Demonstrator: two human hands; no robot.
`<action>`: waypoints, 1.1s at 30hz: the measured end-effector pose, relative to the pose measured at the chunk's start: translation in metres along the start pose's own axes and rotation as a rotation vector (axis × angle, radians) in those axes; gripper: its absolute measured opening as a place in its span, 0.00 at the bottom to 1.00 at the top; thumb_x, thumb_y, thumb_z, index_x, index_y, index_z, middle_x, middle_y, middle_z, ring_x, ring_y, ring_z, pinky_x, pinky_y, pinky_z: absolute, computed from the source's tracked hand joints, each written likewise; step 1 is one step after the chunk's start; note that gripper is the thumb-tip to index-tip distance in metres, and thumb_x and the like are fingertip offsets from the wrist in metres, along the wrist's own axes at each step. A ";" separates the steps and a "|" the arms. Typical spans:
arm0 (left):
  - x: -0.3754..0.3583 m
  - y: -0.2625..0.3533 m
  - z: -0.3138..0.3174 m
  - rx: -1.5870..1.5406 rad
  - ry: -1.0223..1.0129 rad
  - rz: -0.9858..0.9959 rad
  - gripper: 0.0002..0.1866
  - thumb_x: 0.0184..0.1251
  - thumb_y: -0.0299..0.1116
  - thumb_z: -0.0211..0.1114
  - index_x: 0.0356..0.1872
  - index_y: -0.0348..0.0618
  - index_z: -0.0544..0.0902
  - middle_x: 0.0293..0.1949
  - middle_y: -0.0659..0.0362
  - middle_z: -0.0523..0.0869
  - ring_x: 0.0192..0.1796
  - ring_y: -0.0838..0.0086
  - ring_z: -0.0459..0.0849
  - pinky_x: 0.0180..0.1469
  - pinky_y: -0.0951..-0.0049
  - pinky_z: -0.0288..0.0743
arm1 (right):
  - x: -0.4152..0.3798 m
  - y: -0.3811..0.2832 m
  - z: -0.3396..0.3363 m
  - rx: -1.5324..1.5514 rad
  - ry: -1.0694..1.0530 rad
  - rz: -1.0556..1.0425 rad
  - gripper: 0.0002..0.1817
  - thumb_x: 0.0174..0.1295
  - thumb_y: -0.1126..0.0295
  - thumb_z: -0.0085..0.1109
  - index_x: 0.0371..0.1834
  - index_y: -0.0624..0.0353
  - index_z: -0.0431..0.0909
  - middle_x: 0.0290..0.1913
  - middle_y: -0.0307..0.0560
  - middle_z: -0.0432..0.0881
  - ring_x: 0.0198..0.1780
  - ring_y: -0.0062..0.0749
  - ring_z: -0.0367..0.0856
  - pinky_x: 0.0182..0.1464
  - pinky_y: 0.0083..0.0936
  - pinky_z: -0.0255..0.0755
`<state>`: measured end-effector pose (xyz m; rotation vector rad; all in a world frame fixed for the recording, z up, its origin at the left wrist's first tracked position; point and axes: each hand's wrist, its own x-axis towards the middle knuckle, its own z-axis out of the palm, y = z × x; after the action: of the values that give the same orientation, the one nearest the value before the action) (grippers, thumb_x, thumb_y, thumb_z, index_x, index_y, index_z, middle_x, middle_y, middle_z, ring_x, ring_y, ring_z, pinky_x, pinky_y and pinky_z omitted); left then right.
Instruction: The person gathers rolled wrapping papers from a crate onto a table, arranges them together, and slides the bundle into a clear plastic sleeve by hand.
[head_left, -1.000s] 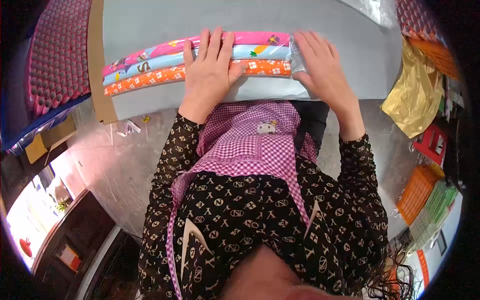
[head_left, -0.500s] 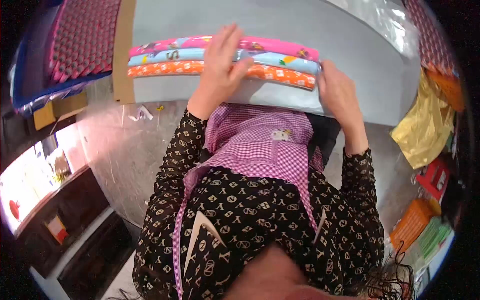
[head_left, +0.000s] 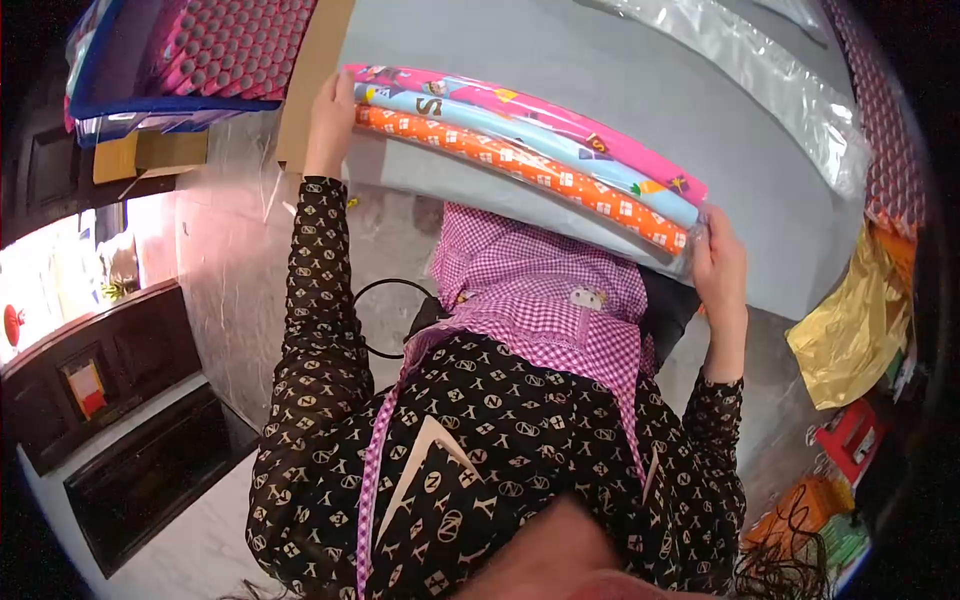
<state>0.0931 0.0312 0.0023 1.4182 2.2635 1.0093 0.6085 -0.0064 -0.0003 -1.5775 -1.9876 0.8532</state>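
A pack of wrapping paper rolls in clear plastic lies across the grey tabletop in front of me. It holds a pink, a light blue and an orange roll side by side. My left hand is closed around the left end, its fingers partly hidden behind the rolls. At the right end, my right hand grips the pack, thumb on the near side and fingers around the edge. The pack slants down toward the right.
Long clear plastic sleeves lie at the far right of the table. A blue crate with many pink rolls stands at the left, beside a cardboard strip. Gold film hangs at the right, near stacked rolls.
My left hand has moved from flat on the middle of the pack to its left end. The view has shifted, and the pack now slants, its right end nearer me.
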 end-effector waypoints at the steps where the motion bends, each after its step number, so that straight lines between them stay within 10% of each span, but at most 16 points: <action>1: 0.004 -0.005 0.005 -0.117 0.077 -0.110 0.27 0.79 0.48 0.46 0.55 0.32 0.80 0.53 0.55 0.84 0.54 0.69 0.80 0.58 0.71 0.69 | -0.002 -0.001 -0.001 -0.019 0.037 -0.035 0.10 0.68 0.73 0.50 0.50 0.63 0.74 0.32 0.62 0.77 0.34 0.53 0.79 0.38 0.37 0.72; 10: -0.001 0.003 -0.015 -1.110 0.230 -0.407 0.27 0.78 0.54 0.43 0.54 0.39 0.77 0.49 0.52 0.83 0.53 0.62 0.81 0.57 0.58 0.73 | -0.014 -0.008 -0.027 -0.262 0.227 -0.559 0.14 0.47 0.82 0.57 0.40 0.61 0.77 0.28 0.52 0.73 0.29 0.51 0.72 0.33 0.42 0.66; 16: 0.020 -0.070 -0.025 -1.536 0.259 -0.390 0.32 0.76 0.61 0.40 0.25 0.43 0.74 0.28 0.54 0.80 0.41 0.59 0.80 0.52 0.54 0.75 | -0.028 -0.029 -0.037 -0.195 0.133 -0.572 0.10 0.49 0.70 0.66 0.35 0.60 0.79 0.24 0.45 0.67 0.28 0.42 0.67 0.31 0.34 0.61; 19: 0.020 -0.092 -0.024 -2.109 -0.134 0.032 0.28 0.70 0.60 0.46 0.17 0.51 0.72 0.31 0.57 0.81 0.49 0.57 0.78 0.63 0.50 0.67 | -0.028 -0.049 -0.033 -0.146 0.209 -0.628 0.12 0.47 0.68 0.68 0.30 0.61 0.77 0.22 0.43 0.64 0.25 0.39 0.63 0.30 0.32 0.57; 22: 0.021 -0.074 -0.022 -1.865 0.342 -0.004 0.34 0.70 0.67 0.42 0.14 0.53 0.72 0.26 0.60 0.78 0.44 0.60 0.78 0.62 0.56 0.67 | -0.028 -0.046 -0.030 -0.090 0.218 -0.651 0.12 0.45 0.69 0.69 0.30 0.61 0.77 0.21 0.42 0.64 0.23 0.37 0.62 0.30 0.33 0.57; 33: 0.010 -0.074 -0.031 -1.922 0.184 0.221 0.42 0.71 0.71 0.32 0.09 0.53 0.76 0.29 0.61 0.84 0.51 0.59 0.79 0.67 0.46 0.64 | -0.029 -0.033 -0.016 -0.023 0.180 -0.558 0.11 0.47 0.73 0.68 0.34 0.61 0.78 0.21 0.42 0.65 0.25 0.36 0.64 0.30 0.31 0.57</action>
<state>0.0211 0.0077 -0.0254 0.5268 0.3091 2.2641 0.6037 -0.0362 0.0349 -0.9789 -2.1426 0.4490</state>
